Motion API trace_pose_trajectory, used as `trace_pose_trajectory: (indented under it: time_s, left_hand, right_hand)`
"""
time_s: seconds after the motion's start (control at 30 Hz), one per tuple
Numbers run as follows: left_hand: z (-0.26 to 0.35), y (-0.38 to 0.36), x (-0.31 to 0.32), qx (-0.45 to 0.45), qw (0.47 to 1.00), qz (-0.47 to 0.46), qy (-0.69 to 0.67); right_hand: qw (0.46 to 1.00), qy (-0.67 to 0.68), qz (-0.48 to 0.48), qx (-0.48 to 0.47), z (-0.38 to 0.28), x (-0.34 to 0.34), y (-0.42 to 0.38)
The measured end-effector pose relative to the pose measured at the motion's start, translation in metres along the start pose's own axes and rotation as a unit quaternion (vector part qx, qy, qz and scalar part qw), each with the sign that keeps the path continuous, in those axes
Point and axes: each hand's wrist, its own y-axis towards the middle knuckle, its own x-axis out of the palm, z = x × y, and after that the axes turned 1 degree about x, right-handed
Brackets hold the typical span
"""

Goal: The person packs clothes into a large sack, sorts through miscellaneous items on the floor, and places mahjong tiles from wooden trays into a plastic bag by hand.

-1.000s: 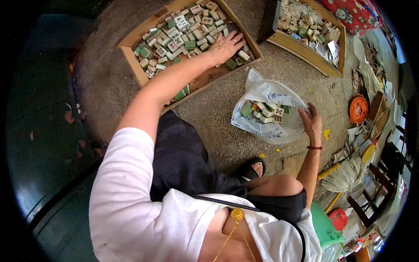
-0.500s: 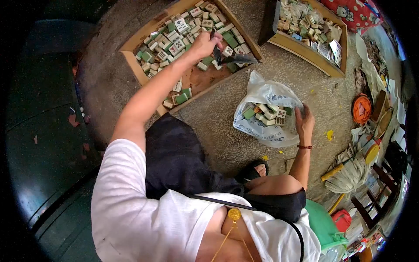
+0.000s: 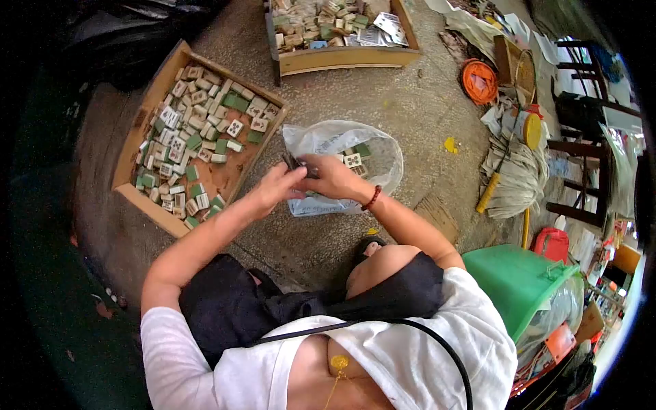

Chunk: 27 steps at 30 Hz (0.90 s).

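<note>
My left hand [image 3: 279, 184] and my right hand [image 3: 333, 178] meet over the near-left edge of a white plastic bag [image 3: 379, 137]. Both sets of fingers close on a small dark thing [image 3: 294, 162], too blurred and covered to name. Inside the bag lie mahjong tiles, one of them a white tile with dots [image 3: 352, 160] beside my right hand. To the left, a shallow wooden box [image 3: 154, 215] holds many green-backed mahjong tiles [image 3: 176, 147], partly spread over its brown bottom. My right wrist wears a beaded bracelet.
A second wooden box [image 3: 348, 61] with tiles and cards stands at the far side. On the right are an orange coiled item [image 3: 480, 82], a mop [image 3: 516, 178], a green plastic bin [image 3: 512, 277] and dark wooden chair frames [image 3: 581, 150]. Yellow scraps dot the floor.
My left hand has left the tile box, bringing the dark thing to the bag. My right hand has moved from the bag's right rim to meet it. The view has turned right.
</note>
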Motion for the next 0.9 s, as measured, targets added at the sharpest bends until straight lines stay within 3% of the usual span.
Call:
trace_pose_trajectory:
  time_s: [0.07, 0.1, 0.17, 0.23, 0.27, 0.3, 0.33, 0.37, 0.4, 0.43, 0.47, 0.5, 0.53, 0.6, 0.63, 0.7, 0.77, 0.8, 0.9]
  left_hand:
    - [0.000, -0.005, -0.007, 0.041, 0.986, 0.004, 0.163]
    - [0.002, -0.005, -0.016, 0.042, 0.985, 0.000, 0.165]
    - [0.002, 0.000, -0.045, 0.115, 0.943, 0.026, 0.311]
    - [0.003, 0.007, -0.081, 0.129, 0.934, 0.084, 0.323]
    - [0.004, 0.010, -0.099, 0.155, 0.916, 0.126, 0.347]
    - [0.004, 0.012, -0.115, 0.178, 0.896, 0.175, 0.368]
    - [0.009, 0.014, -0.130, 0.169, 0.876, 0.191, 0.410]
    - [0.013, 0.009, -0.149, 0.151, 0.853, 0.215, 0.450]
    - [0.015, 0.005, -0.160, 0.157, 0.815, 0.266, 0.490]
    - [0.017, 0.003, -0.166, 0.159, 0.771, 0.316, 0.530]
    - [0.017, 0.003, -0.173, 0.151, 0.727, 0.336, 0.580]
    - [0.016, 0.006, -0.177, 0.143, 0.682, 0.348, 0.627]
    - [0.023, 0.004, -0.172, 0.134, 0.677, 0.329, 0.645]
    - [0.031, 0.013, -0.159, 0.122, 0.660, 0.285, 0.685]
    - [0.036, 0.025, -0.154, 0.112, 0.647, 0.261, 0.707]
    - [0.031, 0.055, -0.161, 0.105, 0.591, 0.211, 0.771]
    - [0.046, 0.053, -0.141, 0.086, 0.574, 0.187, 0.792]
    - [0.052, 0.053, -0.135, 0.071, 0.556, 0.156, 0.814]
    - [0.037, 0.073, -0.146, 0.006, 0.550, 0.127, 0.826]
  right_hand:
    - [0.991, 0.081, -0.094, 0.050, 0.014, -0.020, -0.003]
    - [0.986, 0.103, -0.118, 0.052, 0.025, -0.031, -0.005]
    - [0.980, 0.123, -0.091, 0.127, 0.020, -0.073, -0.012]
    - [0.958, 0.148, -0.026, 0.245, 0.028, -0.120, -0.023]
    - [0.960, 0.146, 0.063, 0.231, 0.039, -0.143, -0.031]
    - [0.971, 0.117, 0.094, 0.188, 0.088, -0.181, -0.039]
    - [0.918, 0.226, 0.229, 0.230, 0.123, -0.219, -0.057]
    - [0.847, 0.350, 0.393, 0.077, 0.100, -0.230, -0.073]
    - [0.684, 0.599, 0.415, -0.027, 0.151, -0.263, -0.084]
    - [0.536, 0.678, 0.500, 0.045, 0.118, -0.266, -0.092]
    - [0.587, 0.655, 0.474, 0.040, 0.115, -0.260, -0.098]
    - [0.607, 0.611, 0.498, 0.106, 0.111, -0.244, -0.093]
    - [0.661, 0.556, 0.472, 0.176, 0.113, -0.227, -0.088]
    - [0.765, 0.445, 0.415, 0.208, 0.126, -0.183, -0.071]
    - [0.793, 0.394, 0.410, 0.219, 0.123, -0.159, -0.055]
    - [0.862, 0.280, 0.371, 0.202, 0.076, -0.105, -0.023]
    - [0.939, 0.138, 0.308, 0.067, 0.059, -0.064, 0.004]
    - [0.960, 0.069, 0.271, 0.004, 0.040, -0.046, 0.017]
    - [0.981, -0.075, 0.167, -0.055, -0.010, -0.016, 0.053]
